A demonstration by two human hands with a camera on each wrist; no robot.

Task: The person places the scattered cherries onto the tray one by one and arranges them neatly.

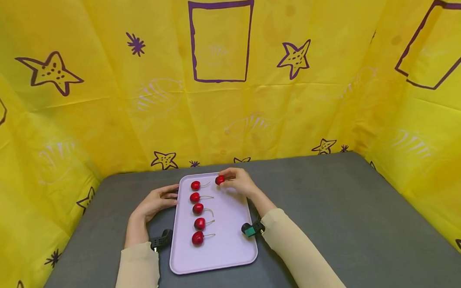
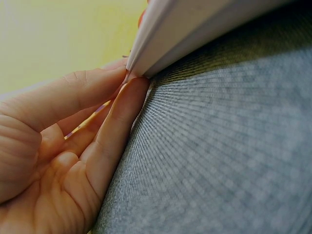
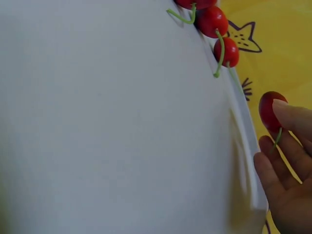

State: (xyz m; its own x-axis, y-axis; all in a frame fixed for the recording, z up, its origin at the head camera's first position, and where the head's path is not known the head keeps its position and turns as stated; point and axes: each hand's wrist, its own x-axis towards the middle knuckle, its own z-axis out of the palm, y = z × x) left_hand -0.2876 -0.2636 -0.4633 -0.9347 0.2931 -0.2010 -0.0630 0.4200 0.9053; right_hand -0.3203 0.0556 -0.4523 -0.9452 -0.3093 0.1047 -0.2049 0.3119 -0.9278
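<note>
A lilac tray lies on the grey table with several red cherries in a column along its left half, stems pointing right. My right hand pinches another cherry between thumb and fingers, over the tray's far right part. Its green stem hangs down in the right wrist view. On the tray's left side, toward the far corner, my left hand rests its fingertips against the rim. The left wrist view shows the thumb at the tray's edge and a finger low along the table.
The grey table spreads around the tray. Yellow cloth with starfish and fish drawings hangs behind and along both sides. Each wrist wears a dark camera band. The tray has a low raised rim.
</note>
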